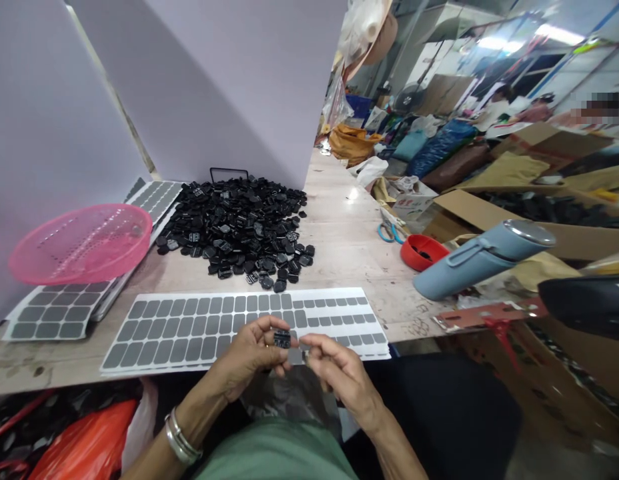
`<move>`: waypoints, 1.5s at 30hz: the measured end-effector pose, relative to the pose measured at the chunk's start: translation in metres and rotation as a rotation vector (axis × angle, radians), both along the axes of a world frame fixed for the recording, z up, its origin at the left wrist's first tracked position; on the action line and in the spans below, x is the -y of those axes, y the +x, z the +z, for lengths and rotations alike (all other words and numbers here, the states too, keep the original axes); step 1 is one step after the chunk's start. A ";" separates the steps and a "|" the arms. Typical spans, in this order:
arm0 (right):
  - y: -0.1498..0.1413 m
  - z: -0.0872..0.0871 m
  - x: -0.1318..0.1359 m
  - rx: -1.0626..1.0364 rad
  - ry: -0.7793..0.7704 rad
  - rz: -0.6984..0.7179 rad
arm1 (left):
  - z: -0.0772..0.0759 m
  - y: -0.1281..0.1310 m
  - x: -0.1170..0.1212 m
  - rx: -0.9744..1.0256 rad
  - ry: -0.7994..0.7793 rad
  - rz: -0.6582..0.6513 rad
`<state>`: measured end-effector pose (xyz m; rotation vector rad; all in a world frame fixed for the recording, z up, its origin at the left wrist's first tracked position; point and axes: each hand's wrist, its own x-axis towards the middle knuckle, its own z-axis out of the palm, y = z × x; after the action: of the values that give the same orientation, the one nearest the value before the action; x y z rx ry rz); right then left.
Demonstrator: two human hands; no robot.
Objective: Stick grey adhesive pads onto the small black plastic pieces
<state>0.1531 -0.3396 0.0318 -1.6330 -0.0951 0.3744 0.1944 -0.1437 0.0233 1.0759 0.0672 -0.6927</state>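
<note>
My left hand (252,353) is closed on a small black plastic piece (282,339), pinched between thumb and fingers, with ridges or slots on the side facing me. Beside it, my right hand (342,373) has thumb and index finger drawn together at what looks like a small grey sticker (295,357); the fingers partly hide its edge. Both hands are over the near edge of a white sticker sheet (204,365) with rows of grey rounded rectangles. On its right part, only narrow grey strips show in the rows. Behind the sheet lies a large heap of similar black pieces (234,223).
A pink basket (79,247) rests on more sticker sheets (49,313) at left. To the right are blue-handled scissors (389,231), a red bowl (424,250) and a leaning blue bottle (469,263). Cardboard boxes (549,227) stand beyond. A pale partition (229,87) closes the back.
</note>
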 end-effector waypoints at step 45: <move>0.002 -0.013 -0.009 0.641 -0.765 0.003 | -0.011 -0.001 0.002 0.241 0.292 0.017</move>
<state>0.1546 -0.3304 0.0189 -2.4632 -0.4828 -0.1589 0.1938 -0.1461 0.0119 1.4306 -0.0312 -0.5438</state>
